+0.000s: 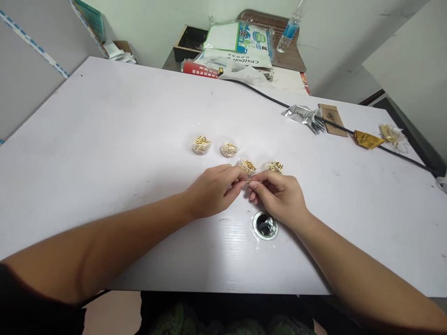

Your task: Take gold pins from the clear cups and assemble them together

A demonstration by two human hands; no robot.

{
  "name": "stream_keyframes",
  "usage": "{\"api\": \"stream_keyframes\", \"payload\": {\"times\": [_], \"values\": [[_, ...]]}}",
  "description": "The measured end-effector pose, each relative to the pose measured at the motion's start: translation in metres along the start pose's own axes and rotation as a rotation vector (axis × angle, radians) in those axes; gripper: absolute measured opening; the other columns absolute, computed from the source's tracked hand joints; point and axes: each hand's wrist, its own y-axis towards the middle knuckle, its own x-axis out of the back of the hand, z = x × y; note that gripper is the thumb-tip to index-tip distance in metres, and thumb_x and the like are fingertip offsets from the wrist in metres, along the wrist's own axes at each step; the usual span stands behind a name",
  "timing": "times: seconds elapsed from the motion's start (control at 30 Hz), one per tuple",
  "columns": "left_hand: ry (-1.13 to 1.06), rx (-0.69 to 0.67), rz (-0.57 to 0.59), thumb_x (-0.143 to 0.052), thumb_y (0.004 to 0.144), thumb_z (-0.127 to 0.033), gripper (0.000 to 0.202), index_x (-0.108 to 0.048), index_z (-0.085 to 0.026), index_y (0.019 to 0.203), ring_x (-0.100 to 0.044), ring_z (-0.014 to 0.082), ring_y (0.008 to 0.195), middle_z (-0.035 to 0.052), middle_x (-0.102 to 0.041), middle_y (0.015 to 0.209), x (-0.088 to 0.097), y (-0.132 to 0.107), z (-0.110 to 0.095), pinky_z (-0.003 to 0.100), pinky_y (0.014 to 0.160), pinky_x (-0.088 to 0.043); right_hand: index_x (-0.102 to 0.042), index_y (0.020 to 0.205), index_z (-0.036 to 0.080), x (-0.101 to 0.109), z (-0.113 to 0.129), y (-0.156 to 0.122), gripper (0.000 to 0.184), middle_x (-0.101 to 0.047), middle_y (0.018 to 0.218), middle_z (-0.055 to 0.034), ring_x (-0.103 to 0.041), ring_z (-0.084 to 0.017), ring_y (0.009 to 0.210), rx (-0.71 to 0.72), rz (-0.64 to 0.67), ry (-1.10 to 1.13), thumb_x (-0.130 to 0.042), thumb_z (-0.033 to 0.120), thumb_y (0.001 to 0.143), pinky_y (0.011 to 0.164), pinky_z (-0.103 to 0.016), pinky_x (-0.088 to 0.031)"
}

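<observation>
My left hand [225, 188] and my right hand [275, 193] meet fingertip to fingertip over the white table. Between them is a tiny gold-coloured metal pin [248, 182], pinched from both sides; its ends are hidden by the fingers. Just beyond my fingers stand a small clear cup of short gold pieces [248, 166] and another clear cup of gold pieces [275, 167], both partly covered by my hands. Farther left are a clear cup of slim gold pins [201, 144] and a clear cup of paler gold pins [228, 149].
A round cable hole [265, 225] with a metal rim and clear film lies below my right hand. A black cable [265, 96] crosses the back right, past silver foil [305, 116], brown cardboard [333, 120] and gold foil [368, 139]. Behind the table stands a water bottle [291, 30].
</observation>
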Motion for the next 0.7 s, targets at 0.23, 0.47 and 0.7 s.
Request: {"api": "stream_keyframes", "payload": {"times": [0.23, 0.47, 0.7], "values": [[-0.206, 0.116, 0.036, -0.055, 0.088, -0.017, 0.005, -0.059, -0.014, 0.087, -0.057, 0.0071, 0.063, -0.0010, -0.065, 0.074, 0.003, 0.002, -0.002, 0.019, 0.062, -0.046, -0.060, 0.078, 0.013, 0.001, -0.001, -0.002, 0.024, -0.061, 0.058, -0.0010, -0.057, -0.009, 0.046, -0.016, 0.003, 0.002, -0.056, 0.029, 0.095, 0.043, -0.020, -0.048], [-0.659, 0.355, 0.173, -0.058, 0.087, -0.019, 0.007, -0.057, -0.012, 0.087, -0.062, 0.0109, 0.073, 0.0038, -0.067, 0.077, 0.009, 0.009, -0.003, 0.025, 0.070, -0.052, -0.053, 0.062, 0.014, -0.001, 0.007, -0.004, 0.044, -0.053, 0.049, 0.0005, -0.051, -0.006, 0.040, 0.018, -0.008, -0.044, -0.046, 0.036, 0.100, 0.039, -0.017, -0.039], [-1.039, 0.513, 0.334, -0.057, 0.089, -0.016, 0.008, -0.055, -0.011, 0.083, -0.063, 0.0082, 0.073, 0.0037, -0.067, 0.076, 0.013, 0.015, -0.003, 0.022, 0.073, -0.053, -0.046, 0.056, 0.015, -0.008, 0.010, -0.005, 0.052, -0.049, 0.047, 0.0008, -0.045, -0.006, 0.039, -0.070, -0.010, 0.139, -0.044, 0.043, 0.100, 0.039, -0.018, -0.037]]}}
